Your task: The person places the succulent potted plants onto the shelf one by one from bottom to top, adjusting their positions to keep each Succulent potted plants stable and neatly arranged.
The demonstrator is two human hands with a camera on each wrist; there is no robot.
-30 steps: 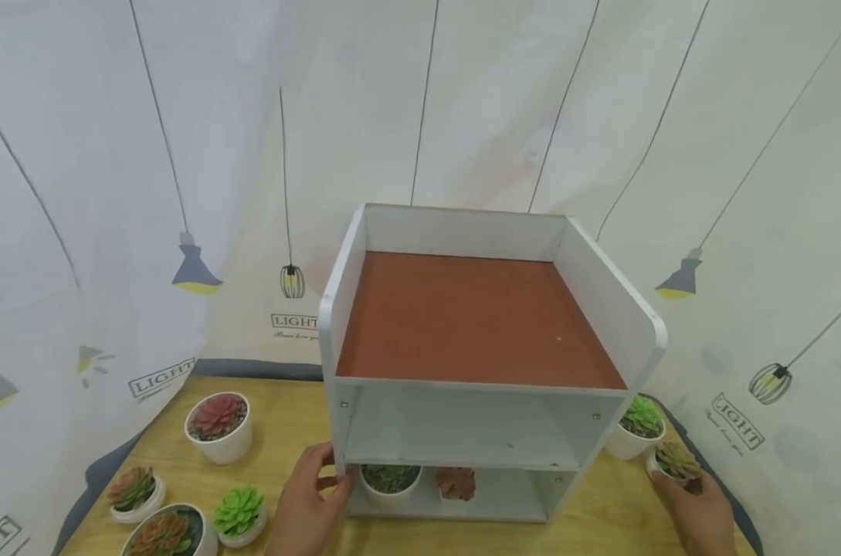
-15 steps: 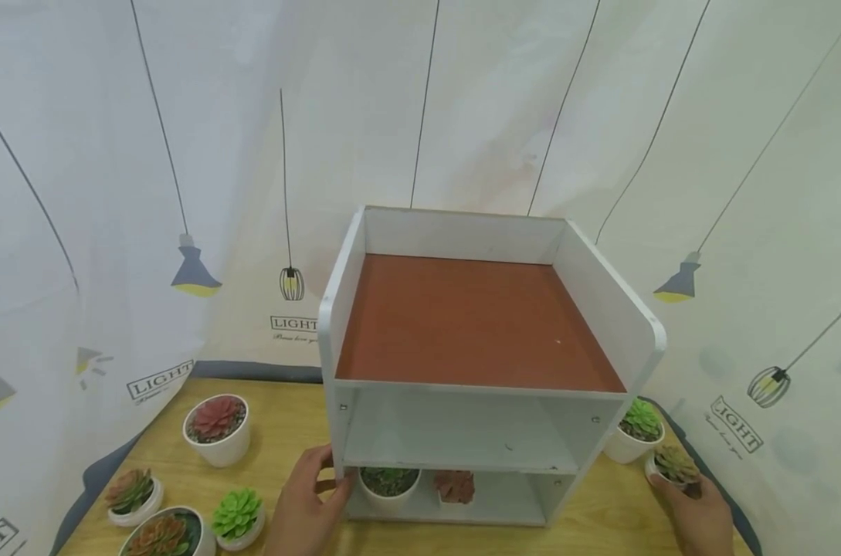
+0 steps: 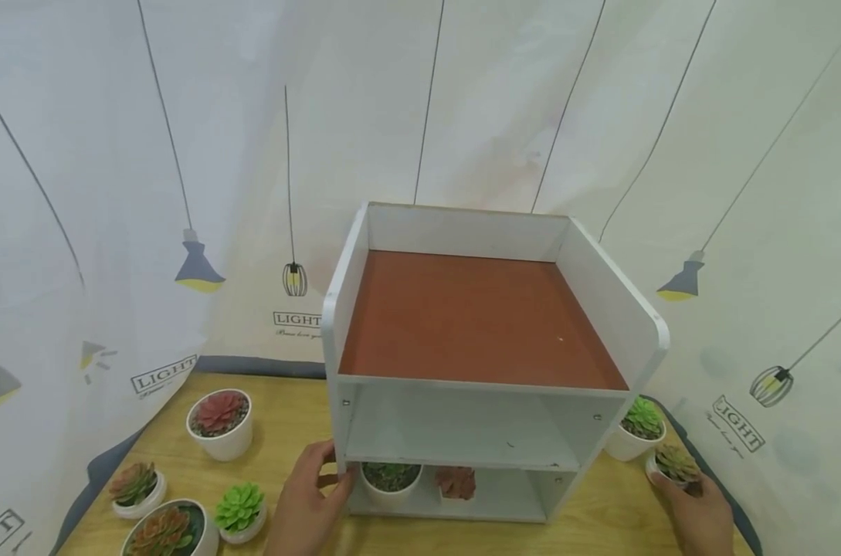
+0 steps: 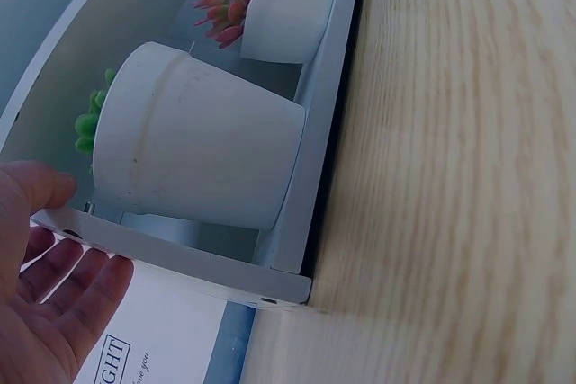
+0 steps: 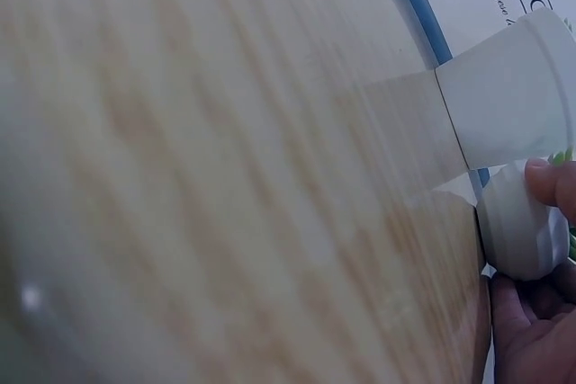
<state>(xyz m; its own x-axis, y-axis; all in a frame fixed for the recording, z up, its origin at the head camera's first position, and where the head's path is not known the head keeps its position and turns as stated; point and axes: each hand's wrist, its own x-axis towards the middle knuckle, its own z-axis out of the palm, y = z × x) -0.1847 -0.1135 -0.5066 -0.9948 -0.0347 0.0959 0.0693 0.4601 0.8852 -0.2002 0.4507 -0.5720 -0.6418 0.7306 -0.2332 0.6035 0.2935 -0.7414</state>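
Observation:
A white shelf unit (image 3: 458, 432) with a reddish-brown top board stands on the wooden table. My left hand (image 3: 309, 498) grips its left side panel, thumb on the inner side and fingers outside. On the bottom shelf, close to that hand, sits a white pot with a green succulent (image 4: 198, 137); beyond it is a smaller white pot with a red succulent (image 4: 286, 17). To the right of the unit, my right hand (image 3: 701, 513) holds a small potted succulent (image 3: 676, 465) between thumb and fingers. In the right wrist view this ribbed white pot (image 5: 520, 227) appears upright at table level.
A larger pot with a bright green succulent (image 3: 632, 432) stands just behind the held one. On the left are pots with a red succulent (image 3: 228, 440), an orange succulent (image 3: 163, 533) and a light green succulent (image 3: 239, 510), among others. A printed curtain (image 3: 490, 100) hangs behind.

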